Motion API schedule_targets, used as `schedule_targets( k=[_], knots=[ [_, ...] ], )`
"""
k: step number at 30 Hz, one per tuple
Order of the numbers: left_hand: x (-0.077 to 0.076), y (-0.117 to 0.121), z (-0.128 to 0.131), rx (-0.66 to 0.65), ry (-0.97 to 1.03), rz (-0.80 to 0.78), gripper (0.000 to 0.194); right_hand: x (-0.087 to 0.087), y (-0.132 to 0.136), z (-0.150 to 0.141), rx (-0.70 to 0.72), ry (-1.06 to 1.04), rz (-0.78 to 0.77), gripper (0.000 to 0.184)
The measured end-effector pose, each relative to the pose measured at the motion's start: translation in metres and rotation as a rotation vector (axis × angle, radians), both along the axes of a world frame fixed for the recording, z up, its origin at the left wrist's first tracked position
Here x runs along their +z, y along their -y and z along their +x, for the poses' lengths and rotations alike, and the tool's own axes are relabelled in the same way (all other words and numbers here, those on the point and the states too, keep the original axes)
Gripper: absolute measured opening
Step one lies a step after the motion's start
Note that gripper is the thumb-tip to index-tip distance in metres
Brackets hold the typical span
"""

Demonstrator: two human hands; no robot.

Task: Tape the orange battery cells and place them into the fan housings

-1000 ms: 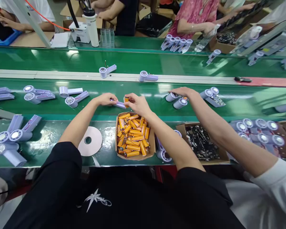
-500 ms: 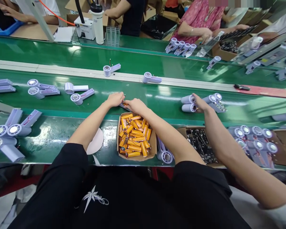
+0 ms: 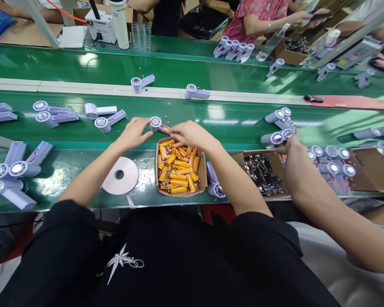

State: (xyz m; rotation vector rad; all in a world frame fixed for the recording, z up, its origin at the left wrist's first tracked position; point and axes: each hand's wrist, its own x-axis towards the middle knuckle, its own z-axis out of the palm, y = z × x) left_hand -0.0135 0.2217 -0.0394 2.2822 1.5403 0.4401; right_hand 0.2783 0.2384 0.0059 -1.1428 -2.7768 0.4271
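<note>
A small lilac handheld fan point(image 3: 155, 123) lies on the green belt just beyond the box, its round head to the left. An orange battery point(image 3: 165, 128) with wires sits in its open handle. My left hand point(image 3: 135, 133) is beside the fan head, thumb and fingers apart; whether it touches is hard to tell. At the handle's end, my right hand point(image 3: 192, 135) has its fingers closed on the fan, fingertips partly hidden. Close to me stands a cardboard box point(image 3: 158, 187) full of orange wired batteries point(image 3: 179, 170).
A white paper-like ring point(image 3: 110, 181) lies left of the box. More lilac fans point(image 3: 25, 166) lie left, and one fan point(image 3: 216, 187) right of the box. A co-worker's hand point(image 3: 292, 147) is by fans at right, near a box of black parts point(image 3: 262, 175).
My left hand has moved left and its fingers have spread, so the fan with its battery now shows. The co-worker's hand has shifted right and towards me with two fans.
</note>
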Motion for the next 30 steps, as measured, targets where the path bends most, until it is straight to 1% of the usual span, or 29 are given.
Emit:
schedule_targets(
  k=[1,2,4,5,6,7,8,10,11,12,13,14,15,17,19,20,22,24,25,27,30],
  knots=[
    [-0.001,0.034,-0.022,-0.036,0.036,-0.006,0.057,-0.003,0.017,0.01,0.058,-0.06,-0.01,0.037],
    [-0.004,0.07,-0.044,-0.037,0.051,-0.042,0.055,-0.009,0.032,0.017,0.108,-0.095,-0.007,0.036],
    [-0.015,0.135,-0.084,-0.036,0.011,-0.125,0.059,-0.023,0.054,0.02,0.165,-0.109,0.044,0.038],
    [-0.021,0.162,-0.1,-0.024,-0.028,-0.141,0.062,-0.031,0.059,0.016,0.18,-0.09,0.073,0.04],
    [-0.028,0.183,-0.112,-0.007,-0.073,-0.145,0.066,-0.037,0.06,0.01,0.193,-0.059,0.089,0.041],
    [-0.034,0.198,-0.12,0.007,-0.116,-0.143,0.068,-0.041,0.057,0.003,0.211,-0.026,0.088,0.042],
    [-0.039,0.208,-0.125,0.024,-0.152,-0.132,0.068,-0.044,0.052,-0.003,0.234,-0.002,0.069,0.04],
    [-0.043,0.217,-0.127,0.031,-0.19,-0.11,0.062,-0.044,0.039,-0.013,0.276,-0.026,-0.017,0.03],
    [-0.042,0.218,-0.126,0.024,-0.189,-0.098,0.058,-0.042,0.033,-0.014,0.279,-0.088,-0.08,0.024],
    [-0.04,0.218,-0.123,0.015,-0.179,-0.08,0.054,-0.039,0.03,-0.014,0.257,-0.186,-0.155,0.022],
    [-0.036,0.219,-0.121,0.012,-0.161,-0.052,0.052,-0.036,0.03,-0.013,0.201,-0.325,-0.24,0.024],
    [-0.032,0.219,-0.117,0.021,-0.14,-0.012,0.052,-0.033,0.035,-0.01,0.115,-0.493,-0.336,0.031],
    [-0.028,0.221,-0.112,0.045,-0.118,0.042,0.053,-0.03,0.044,-0.009,0.013,-0.674,-0.442,0.038],
    [-0.021,0.226,-0.099,0.122,-0.079,0.179,0.058,-0.028,0.073,-0.009,-0.185,-1.003,-0.645,0.051],
    [-0.016,0.23,-0.082,0.17,-0.041,0.309,0.064,-0.029,0.111,-0.017,-0.308,-1.209,-0.791,0.058],
    [-0.015,0.231,-0.074,0.172,-0.025,0.355,0.067,-0.03,0.129,-0.023,-0.339,-1.258,-0.838,0.061],
    [-0.013,0.232,-0.06,0.154,-0.011,0.401,0.066,-0.031,0.158,-0.036,-0.365,-1.285,-0.89,0.064],
    [-0.012,0.231,-0.05,0.147,-0.025,0.399,0.058,-0.033,0.175,-0.044,-0.348,-1.239,-0.912,0.061],
    [-0.012,0.231,-0.047,0.152,-0.035,0.395,0.055,-0.033,0.179,-0.044,-0.336,-1.198,-0.906,0.058],
    [-0.011,0.231,-0.043,0.172,-0.047,0.398,0.053,-0.033,0.183,-0.043,-0.345,-1.125,-0.841,0.052],
    [-0.013,0.233,-0.035,0.194,-0.058,0.453,0.056,-0.035,0.184,-0.042,-0.429,-1.097,-0.718,0.046]
  ],
)
